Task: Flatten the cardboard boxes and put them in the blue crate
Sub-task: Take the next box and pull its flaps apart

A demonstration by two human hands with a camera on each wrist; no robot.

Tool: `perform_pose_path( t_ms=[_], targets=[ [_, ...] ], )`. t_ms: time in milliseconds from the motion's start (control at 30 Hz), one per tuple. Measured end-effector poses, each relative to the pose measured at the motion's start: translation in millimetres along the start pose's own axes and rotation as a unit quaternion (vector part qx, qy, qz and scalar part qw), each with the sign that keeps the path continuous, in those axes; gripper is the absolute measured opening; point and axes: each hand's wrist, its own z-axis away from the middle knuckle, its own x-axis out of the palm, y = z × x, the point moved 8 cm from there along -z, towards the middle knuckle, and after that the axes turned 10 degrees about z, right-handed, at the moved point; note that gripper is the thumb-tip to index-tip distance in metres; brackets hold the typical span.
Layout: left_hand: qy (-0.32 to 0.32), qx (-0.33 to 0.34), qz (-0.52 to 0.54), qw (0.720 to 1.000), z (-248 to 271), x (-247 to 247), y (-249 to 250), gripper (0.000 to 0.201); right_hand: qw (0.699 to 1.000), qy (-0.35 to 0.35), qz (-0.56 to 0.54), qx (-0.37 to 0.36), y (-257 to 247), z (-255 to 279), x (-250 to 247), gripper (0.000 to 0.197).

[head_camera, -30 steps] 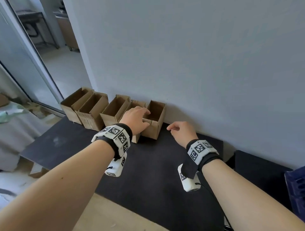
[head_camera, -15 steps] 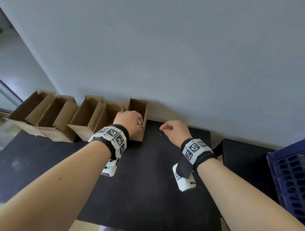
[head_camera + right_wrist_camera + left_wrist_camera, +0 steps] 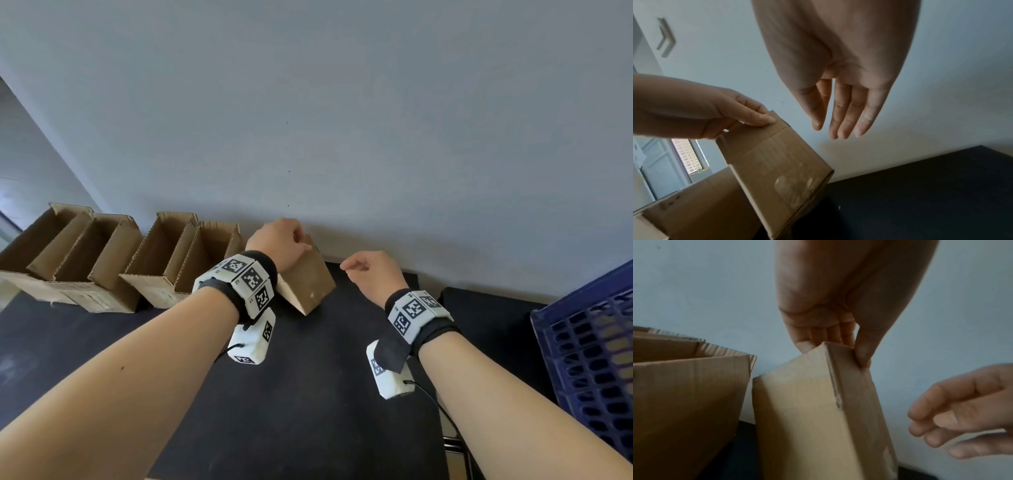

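My left hand (image 3: 281,245) (image 3: 835,344) grips the top rim of a small cardboard box (image 3: 308,284) (image 3: 813,410) (image 3: 777,165), thumb on one wall and fingers inside. The box hangs tilted above the black table (image 3: 308,394), beside the wall. My right hand (image 3: 371,274) (image 3: 838,113) hovers just right of the box, fingers loose and holding nothing. Several more open cardboard boxes (image 3: 161,260) stand in a row along the wall to the left. The blue crate (image 3: 596,359) is at the right edge of the head view.
A pale grey wall (image 3: 342,120) runs right behind the boxes. A second black surface (image 3: 489,308) lies between the table and the crate. A cable (image 3: 442,414) trails from my right wrist camera.
My left hand has lifted the rightmost box out of the row and tilted it up and to the right. The head view has swung right, bringing the blue crate further into sight.
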Motion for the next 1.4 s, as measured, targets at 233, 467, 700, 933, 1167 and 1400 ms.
perform_pose_path(
  t_ms=[233,467,700,933,1167,1400],
  targets=[
    [0.024,-0.086,0.194,0.977,4,-1,-5,0.020,0.999,0.033,-0.030,-0.018,6,9,-28,0.021],
    [-0.020,-0.218,0.423,0.879,22,21,-17,0.020,0.998,0.056,-0.011,-0.020,6,16,-41,0.008],
    [-0.030,-0.240,0.421,0.874,31,32,-30,0.035,0.999,0.011,0.027,-0.026,0,16,-21,0.008],
    [-0.063,-0.192,0.166,0.965,36,26,-44,0.043,0.997,-0.014,0.057,-0.053,-13,16,-7,0.015],
    [0.005,-0.066,-0.110,0.992,38,11,-28,0.085,0.992,-0.030,0.102,-0.063,-30,16,4,0.016],
    [-0.196,0.002,-0.074,0.978,47,47,-9,0.089,0.996,-0.035,0.073,-0.048,-30,23,5,0.008]
  ],
)
